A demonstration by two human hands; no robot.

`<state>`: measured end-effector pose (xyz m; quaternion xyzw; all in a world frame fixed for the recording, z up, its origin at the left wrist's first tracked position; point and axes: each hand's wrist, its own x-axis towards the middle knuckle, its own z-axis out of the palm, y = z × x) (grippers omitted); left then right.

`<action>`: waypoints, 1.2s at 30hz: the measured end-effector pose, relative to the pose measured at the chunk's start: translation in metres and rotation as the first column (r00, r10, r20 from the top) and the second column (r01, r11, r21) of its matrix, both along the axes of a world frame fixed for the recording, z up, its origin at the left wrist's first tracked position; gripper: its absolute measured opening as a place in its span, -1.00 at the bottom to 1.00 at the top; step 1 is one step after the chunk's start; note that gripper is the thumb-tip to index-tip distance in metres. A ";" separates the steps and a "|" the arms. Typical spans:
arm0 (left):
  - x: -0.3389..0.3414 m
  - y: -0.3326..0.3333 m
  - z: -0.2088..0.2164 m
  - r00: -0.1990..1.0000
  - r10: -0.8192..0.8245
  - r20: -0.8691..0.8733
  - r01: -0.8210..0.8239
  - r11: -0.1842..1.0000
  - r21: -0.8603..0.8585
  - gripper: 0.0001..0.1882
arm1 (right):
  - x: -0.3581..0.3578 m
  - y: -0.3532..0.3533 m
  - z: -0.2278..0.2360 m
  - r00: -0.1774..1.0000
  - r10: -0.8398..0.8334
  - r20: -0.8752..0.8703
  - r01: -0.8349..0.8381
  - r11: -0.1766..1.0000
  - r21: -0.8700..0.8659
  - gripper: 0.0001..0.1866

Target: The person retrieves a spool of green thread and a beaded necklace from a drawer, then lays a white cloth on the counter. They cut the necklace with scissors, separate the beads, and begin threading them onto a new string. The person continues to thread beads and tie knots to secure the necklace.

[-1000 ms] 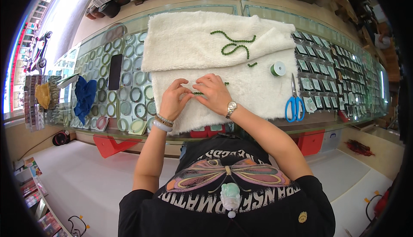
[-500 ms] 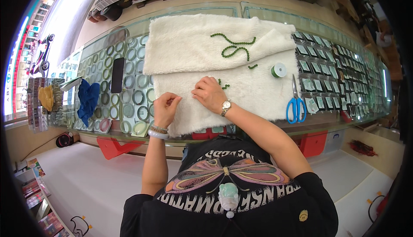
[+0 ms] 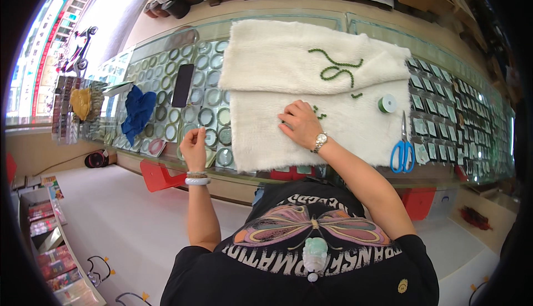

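Observation:
My left hand point(image 3: 193, 144) is held out past the left edge of the white fluffy towel point(image 3: 261, 134), its thumb and fingertips pinched; whatever is between them is too fine to see. On the towel rests my right hand point(image 3: 301, 125), fingers bent and pressed together over a small dark spot that may be a bead. Just beyond its knuckles lie a few loose green beads point(image 3: 318, 112). A long string of green beads point(image 3: 337, 73) curls on the towel's folded upper layer, with a short beaded piece point(image 3: 357, 95) below it.
A spool of green thread point(image 3: 387, 104) and blue-handled scissors point(image 3: 402, 153) lie at the towel's right side. Under the glass counter are rows of bangles point(image 3: 206, 117) and small packaged pendants point(image 3: 438, 106). A black phone point(image 3: 183, 85) and blue cloth point(image 3: 137, 114) lie to the left.
My left hand has moved left, away from my right hand and off the towel. My right hand stays on the towel by the beads. The whole view has shifted a little.

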<state>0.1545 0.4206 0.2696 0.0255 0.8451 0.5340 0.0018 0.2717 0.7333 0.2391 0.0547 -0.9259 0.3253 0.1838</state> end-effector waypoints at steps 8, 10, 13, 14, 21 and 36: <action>0.014 0.035 -0.026 0.975 -0.140 -0.175 0.091 0.960 -0.264 -0.84 | 0.001 0.008 0.029 0.995 -0.076 -0.062 0.071 0.994 -0.080 -0.86; 0.017 0.043 -0.024 0.969 -0.175 -0.171 0.116 0.944 -0.308 -0.79 | 0.002 0.018 0.037 0.985 -0.148 -0.088 0.132 0.977 -0.171 -0.88; 0.018 0.049 -0.015 0.969 -0.160 -0.190 0.094 0.943 -0.318 -0.75 | 0.008 0.040 0.045 0.946 -0.321 -0.033 0.282 0.873 -0.397 -0.84; 0.019 0.050 -0.011 0.964 -0.143 -0.226 0.068 0.948 -0.309 -0.74 | 0.009 0.050 0.046 0.919 -0.393 -0.024 0.346 0.835 -0.428 -0.75; 0.045 0.091 0.007 0.862 -0.351 -0.365 0.229 0.913 -0.337 -0.80 | 0.019 0.094 0.033 0.806 -0.408 0.428 0.375 -0.207 -0.904 -0.57; 0.115 0.180 -0.008 0.413 -0.904 -0.115 0.858 0.428 -0.283 -0.84 | 0.089 0.034 0.013 0.933 -0.179 0.314 0.244 0.953 -0.180 -0.88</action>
